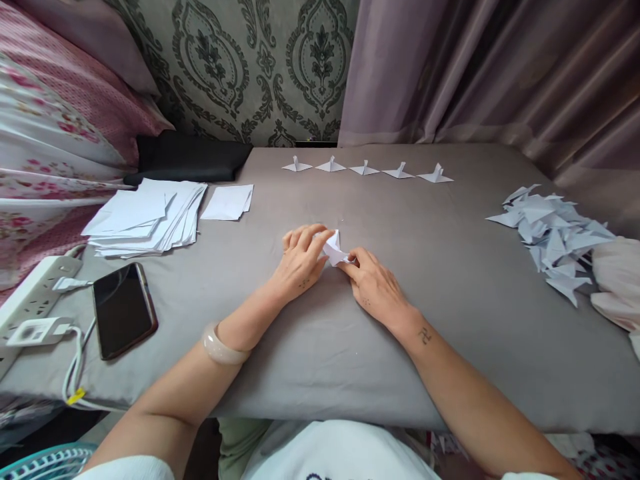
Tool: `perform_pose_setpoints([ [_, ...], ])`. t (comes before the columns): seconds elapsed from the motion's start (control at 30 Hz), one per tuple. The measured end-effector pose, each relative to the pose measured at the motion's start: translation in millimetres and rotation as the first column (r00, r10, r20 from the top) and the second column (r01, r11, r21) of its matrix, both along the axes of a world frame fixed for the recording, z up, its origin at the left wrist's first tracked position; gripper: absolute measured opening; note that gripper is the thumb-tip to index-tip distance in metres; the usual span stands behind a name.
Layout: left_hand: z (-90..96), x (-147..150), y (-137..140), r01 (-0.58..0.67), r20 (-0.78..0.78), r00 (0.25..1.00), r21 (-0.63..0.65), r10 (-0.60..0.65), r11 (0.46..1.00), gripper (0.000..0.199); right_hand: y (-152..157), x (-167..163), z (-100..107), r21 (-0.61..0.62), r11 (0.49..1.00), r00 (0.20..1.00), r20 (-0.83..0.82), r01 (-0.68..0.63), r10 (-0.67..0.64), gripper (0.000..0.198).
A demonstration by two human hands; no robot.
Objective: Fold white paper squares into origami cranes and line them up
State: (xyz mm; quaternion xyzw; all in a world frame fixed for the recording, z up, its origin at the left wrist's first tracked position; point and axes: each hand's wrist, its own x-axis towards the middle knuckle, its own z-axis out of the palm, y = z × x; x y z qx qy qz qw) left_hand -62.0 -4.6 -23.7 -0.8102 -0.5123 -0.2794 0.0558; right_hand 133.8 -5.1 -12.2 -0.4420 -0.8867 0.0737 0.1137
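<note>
A small piece of folded white paper (336, 248) is between my two hands near the middle of the grey-covered surface. My left hand (301, 261) has its fingers bent around the paper's left side, thumb below. From the right, my right hand (375, 283) pinches the paper's lower right corner between thumb and fingers. Part of the paper is covered by my fingertips. Beyond my hands stands a row of several folded paper cranes (365, 169) with wings spread. Off to the right lies a heap of folded white paper pieces (555, 230) with pointed ends.
At the left lie a stack of white paper sheets (183, 217) and a smaller paper pile (227, 203). Closer in are a phone (125, 311), a white power strip (37, 293) and cables. A black folded item (195, 158) lies at the back left; a curtain (450, 73) hangs behind.
</note>
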Motion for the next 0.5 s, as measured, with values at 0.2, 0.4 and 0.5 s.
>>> perform_pose_setpoints([
  [0.2, -3.8, 4.5, 0.3, -0.058, -0.018, 0.998, 0.041, 0.059, 0.997, 0.025, -2.7, 2.5, 6.0, -0.032, 0.999, 0.999, 0.050, 0.015, -0.013, 0.034],
  [0.4, -4.1, 5.1, 2.5, 0.208, -0.063, 0.974, -0.122, -0.217, 0.970, 0.022, -2.4, 6.4, 11.6, -0.086, 0.996, 0.994, 0.106, -0.012, 0.021, 0.035],
  [0.5, -4.1, 3.5, 3.6, 0.255, -0.034, 0.964, -0.169, -0.265, 0.952, 0.027, -3.0, 9.8, 15.3, -0.108, 0.994, 0.993, 0.115, -0.020, 0.033, 0.035],
])
